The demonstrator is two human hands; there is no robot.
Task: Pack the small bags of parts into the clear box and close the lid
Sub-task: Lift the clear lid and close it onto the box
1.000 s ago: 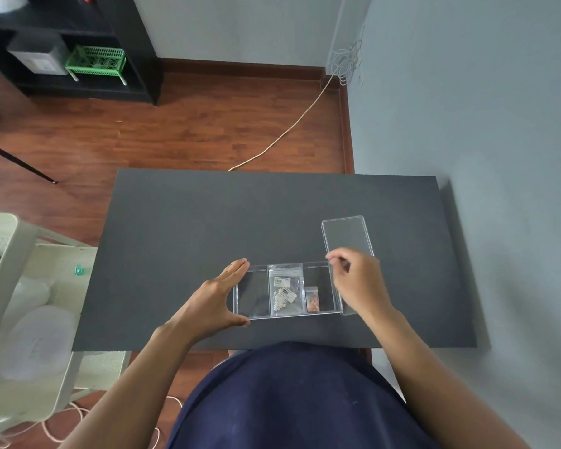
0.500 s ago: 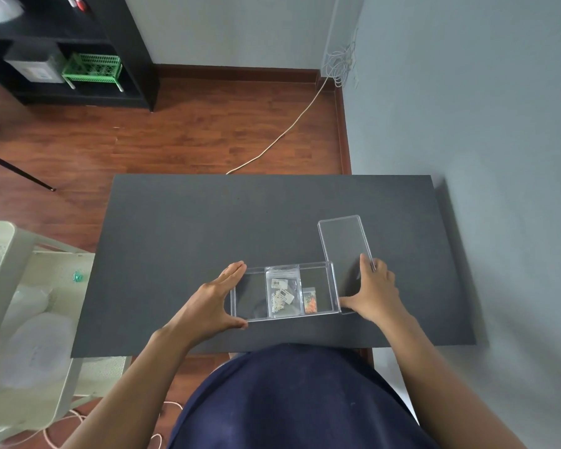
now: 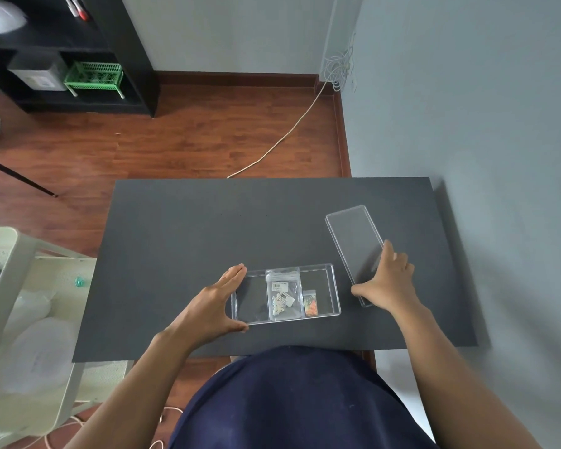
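Bags [image 3: 284,294] already lay inside the clear box [image 3: 332,288] near your edge of the table [image 3: 175,241].
Your left hand [image 3: 216,303] cupped the box's end, open, likely steadying it; your right hand [image 3: 387,281] spread over the lid [image 3: 353,236] beside it, presumably to lift it across.

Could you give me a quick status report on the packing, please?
Left hand braces clear box. Right hand on lid, unlifted. Bags inside. Nothing obstructing.

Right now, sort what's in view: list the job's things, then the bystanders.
Job: clear box, large parts bag, small orange bag, lid, left hand, right hand.

Bystanders: green basket, floor cable, black shelf.
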